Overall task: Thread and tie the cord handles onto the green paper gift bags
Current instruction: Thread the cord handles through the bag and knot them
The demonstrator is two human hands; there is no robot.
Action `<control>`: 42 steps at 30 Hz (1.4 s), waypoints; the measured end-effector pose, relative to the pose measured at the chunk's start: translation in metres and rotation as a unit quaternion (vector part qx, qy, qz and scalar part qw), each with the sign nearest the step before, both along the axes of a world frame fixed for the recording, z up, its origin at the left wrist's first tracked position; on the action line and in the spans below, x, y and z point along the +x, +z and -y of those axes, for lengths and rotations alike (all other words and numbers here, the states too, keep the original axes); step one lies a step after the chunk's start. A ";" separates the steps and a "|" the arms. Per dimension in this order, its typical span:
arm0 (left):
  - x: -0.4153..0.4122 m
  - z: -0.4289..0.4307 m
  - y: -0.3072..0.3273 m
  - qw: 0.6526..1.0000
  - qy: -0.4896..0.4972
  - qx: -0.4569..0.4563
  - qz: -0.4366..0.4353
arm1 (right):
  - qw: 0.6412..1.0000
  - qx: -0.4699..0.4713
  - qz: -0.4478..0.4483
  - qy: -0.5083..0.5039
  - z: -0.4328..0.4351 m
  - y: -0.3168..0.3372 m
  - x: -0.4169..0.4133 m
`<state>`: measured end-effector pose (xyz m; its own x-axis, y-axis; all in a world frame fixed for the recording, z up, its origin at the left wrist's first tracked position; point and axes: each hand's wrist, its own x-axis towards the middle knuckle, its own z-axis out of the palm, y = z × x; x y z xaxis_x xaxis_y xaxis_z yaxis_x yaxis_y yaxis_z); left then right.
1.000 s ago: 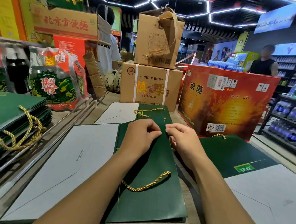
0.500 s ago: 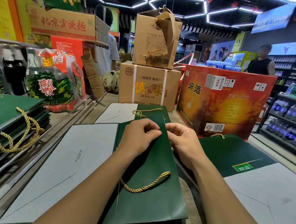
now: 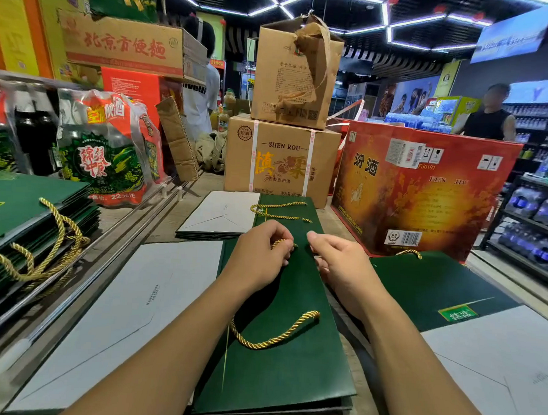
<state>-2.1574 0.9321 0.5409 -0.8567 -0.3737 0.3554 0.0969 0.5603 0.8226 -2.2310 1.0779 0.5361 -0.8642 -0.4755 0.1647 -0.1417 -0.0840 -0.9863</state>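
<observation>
In the middle of the frame the left hand (image 3: 257,260) is curling its fingers round a short bend of gold cord (image 3: 282,242) and pinching it at the far end of the green bag (image 3: 283,366), which is lying flat and running down to the lower centre. The right hand (image 3: 342,268) is sitting just beside it, at the bag's right edge, fingers bent under; I cannot tell whether it is gripping anything. A loose loop (image 3: 272,337) of the same gold rope is lying on the bag at lower centre, one end running under the left forearm.

What I am worrying about, judging from here:
- The pinch is taking in very little cord, so the end may be slipping back through its hole before a knot is forming.
- Pulling hard could be tearing the paper round the hole.
- The left forearm may be dragging the loop and shortening the handle.
- With the right hand's grip unclear, the bag may be sliding as the cord is being tugged.
</observation>
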 end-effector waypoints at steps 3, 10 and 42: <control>-0.001 0.001 0.000 1.000 0.002 -0.006 -0.001 | 0.994 0.085 -0.070 -0.023 -0.002 -0.003 -0.002; 0.013 0.020 0.012 0.970 -0.046 0.014 0.237 | 0.949 0.235 -0.166 -0.130 0.004 -0.010 -0.015; 0.064 0.108 -0.002 0.921 0.293 -0.129 0.220 | 0.967 0.148 -0.122 -0.167 -0.005 0.007 -0.007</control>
<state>-2.0929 0.8241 0.5388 -0.6167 -0.7698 0.1646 -0.5956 0.5930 0.5418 -2.2381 1.0826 0.5428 -0.9305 -0.2340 0.2817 -0.3430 0.2875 -0.8942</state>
